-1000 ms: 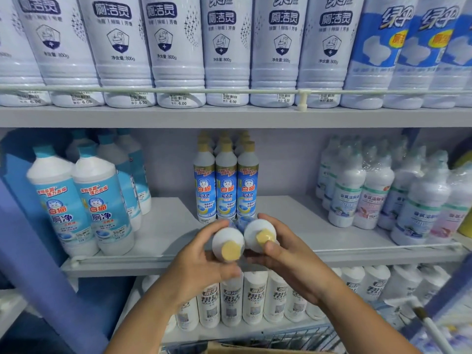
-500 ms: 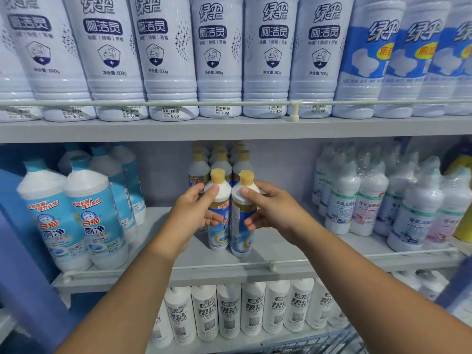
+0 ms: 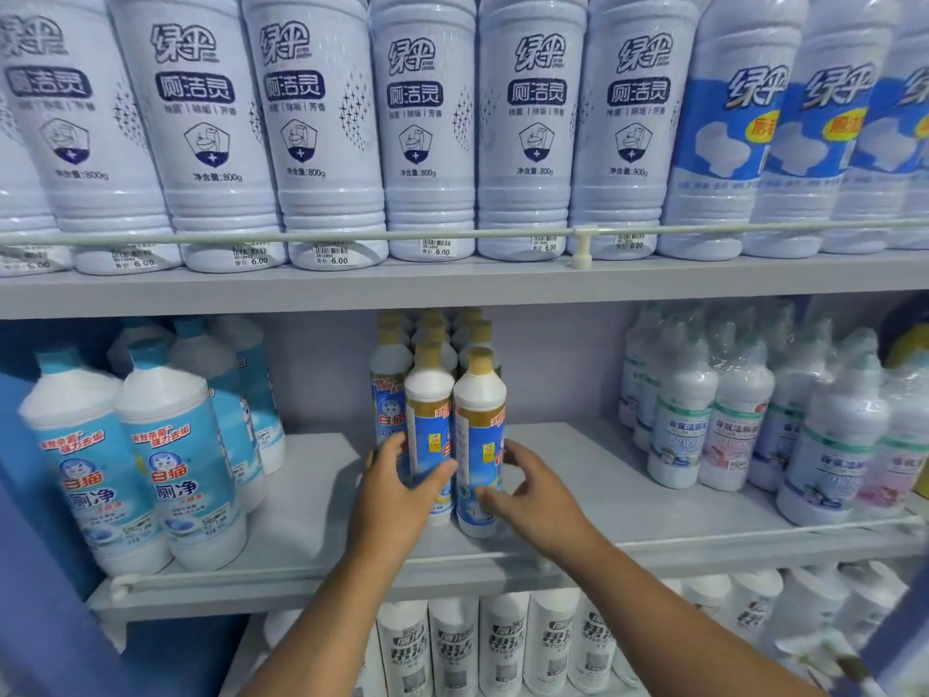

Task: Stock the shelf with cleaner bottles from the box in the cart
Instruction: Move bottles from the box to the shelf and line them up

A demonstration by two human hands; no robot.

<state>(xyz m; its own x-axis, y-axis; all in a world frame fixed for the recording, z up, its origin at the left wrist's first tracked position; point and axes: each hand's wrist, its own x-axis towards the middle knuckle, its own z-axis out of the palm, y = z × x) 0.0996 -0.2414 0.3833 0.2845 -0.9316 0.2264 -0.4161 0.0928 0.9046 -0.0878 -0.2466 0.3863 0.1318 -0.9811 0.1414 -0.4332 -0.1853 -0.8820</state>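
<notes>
Yellow-capped cleaner bottles fill the middle of what I see from the head camera, and two of them stand upright, side by side and touching, on the middle shelf (image 3: 311, 500). My left hand (image 3: 397, 487) wraps the lower part of the left bottle (image 3: 428, 425), thumb on the front of the label and fingers curled round its far side. My right hand (image 3: 528, 487) is at the right bottle (image 3: 480, 435): the thumb lies against the front of its lower label and the fingers curve round its right side, though they look loose and I cannot tell how firm the hold is. Both bottle bases appear to sit on the shelf board.

Directly beyond my hands stands the row of matching bottles (image 3: 389, 389), packed close behind the two I am handling. Off to the left of my left hand are large bottles with teal caps (image 3: 171, 470), and well to the right of my right hand are shrink-wrapped white bottles (image 3: 678, 425). Above both hands the upper shelf carries big pale bottles (image 3: 427, 143) behind a thin rail (image 3: 352, 236), with price stickers at their bases. Below my forearms a lower shelf holds white bottles with dark lettering (image 3: 502, 646).
</notes>
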